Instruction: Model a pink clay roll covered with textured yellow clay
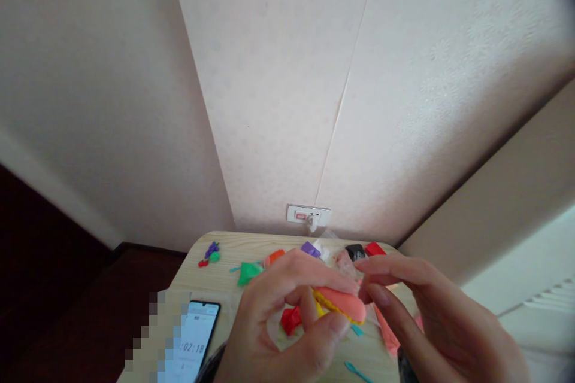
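Between the thumb and fingers of my left hand (291, 311) is a piece of modelling clay (344, 304), a rounded pink slab with a bumpy yellow edge along its lower side. My right hand (431, 305) hovers just right of it, thumb and fingers drawn together near the far end of the clay. Whether anything small sits in those fingertips cannot be made out. Under the hands lie a red lump (291, 320) of clay or its packet, and a small teal tool (354, 369).
On the wooden table (202, 284) are a green packet (248, 273), small purple, green and red clay figures (212, 251), and a phone (195, 335) showing a timer. Purple (311, 249), black (356, 252) and red packets (375, 248) line the back edge, below a wall socket (308, 215).
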`<state>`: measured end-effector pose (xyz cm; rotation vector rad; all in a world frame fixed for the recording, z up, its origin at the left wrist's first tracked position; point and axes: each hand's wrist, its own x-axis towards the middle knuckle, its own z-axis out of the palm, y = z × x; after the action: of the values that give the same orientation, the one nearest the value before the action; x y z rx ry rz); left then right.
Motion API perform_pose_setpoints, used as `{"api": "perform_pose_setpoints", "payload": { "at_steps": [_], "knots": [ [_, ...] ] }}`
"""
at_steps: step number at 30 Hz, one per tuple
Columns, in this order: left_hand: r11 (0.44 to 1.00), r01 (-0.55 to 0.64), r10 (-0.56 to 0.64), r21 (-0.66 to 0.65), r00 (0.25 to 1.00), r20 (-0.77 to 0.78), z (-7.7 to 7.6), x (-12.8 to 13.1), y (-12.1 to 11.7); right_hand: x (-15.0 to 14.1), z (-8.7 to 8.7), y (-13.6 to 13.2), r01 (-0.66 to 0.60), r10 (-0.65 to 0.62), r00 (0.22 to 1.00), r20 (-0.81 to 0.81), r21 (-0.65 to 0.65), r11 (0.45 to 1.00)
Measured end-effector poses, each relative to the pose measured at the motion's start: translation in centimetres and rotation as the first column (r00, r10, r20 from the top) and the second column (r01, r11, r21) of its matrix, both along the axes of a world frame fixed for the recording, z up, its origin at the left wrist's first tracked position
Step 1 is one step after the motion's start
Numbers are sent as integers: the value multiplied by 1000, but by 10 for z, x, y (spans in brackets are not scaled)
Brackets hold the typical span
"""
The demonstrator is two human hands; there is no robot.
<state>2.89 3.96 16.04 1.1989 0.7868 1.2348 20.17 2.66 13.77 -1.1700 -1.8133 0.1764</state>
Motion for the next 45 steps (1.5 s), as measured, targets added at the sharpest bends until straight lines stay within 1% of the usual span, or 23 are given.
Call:
{"api": "perform_pose_setpoints", "payload": {
  "at_steps": [6,10,12,17,22,25,27,31,34,37,39,41,43,45],
  "knots": [
    [999,30,-29,36,999,-25,-1,0,2,-4,3,-1,5,-4,998,-62,22,1000],
    [999,13,-14,-44,1000,-15,-1,1,-1,0,-1,2,-43,45,997,-67,36,998],
    [997,9,-10,-81,1000,-13,0,1,-3,2,-2,3,-45,47,997,-57,34,998],
    [996,9,-11,-90,1000,-18,3,1,-4,-3,1,2,-32,35,995,-88,40,999],
    [999,19,-19,-38,1000,5,0,2,0,-5,5,-1,33,-25,991,-134,56,998],
    [1000,21,-21,-1,1000,18,-4,3,3,-1,5,-1,14,-9,994,-107,53,999],
    [1000,25,-25,2,999,36,-6,3,3,1,4,0,-12,18,991,-133,42,999],
    [998,28,-26,-58,999,39,-5,2,-1,0,2,2,-51,64,974,-219,63,997],
    [994,49,-48,-97,999,13,-2,0,-3,-1,2,3,-11,37,963,-267,99,995],
    [992,54,-56,-111,998,-15,-4,-1,-3,2,3,3,17,14,959,-283,106,994],
    [994,39,-41,-104,999,-22,-7,0,0,6,3,2,8,22,959,-281,107,994],
    [997,29,-30,-65,999,-25,-10,1,2,10,2,2,-11,40,960,-276,105,994],
    [999,41,-42,-23,999,-32,-13,3,4,12,2,1,-32,58,961,-271,99,995],
    [999,52,-52,-11,998,-40,-15,4,4,10,4,1,-62,82,963,-258,85,994]
  ]
}}
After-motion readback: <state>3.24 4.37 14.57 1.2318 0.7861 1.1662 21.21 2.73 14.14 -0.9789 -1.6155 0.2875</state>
